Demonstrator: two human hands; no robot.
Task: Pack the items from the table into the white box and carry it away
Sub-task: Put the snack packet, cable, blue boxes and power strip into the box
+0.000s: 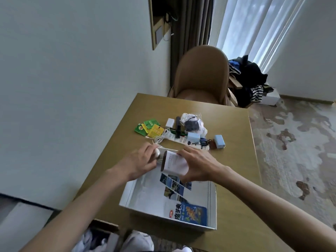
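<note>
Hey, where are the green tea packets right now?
In the head view, the green tea packets lie on the table at the left end of the pile, just left of the small white adapter, beyond the left hand.

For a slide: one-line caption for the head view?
Right hand holds a white packet over the far end of the white box; left hand pinches small items.

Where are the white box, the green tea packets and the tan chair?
white box (127, 194): head view, on its left wall.
green tea packets (140, 129): head view, on the leftmost green packet.
tan chair (201, 70): head view, on the middle of its backrest.
</note>
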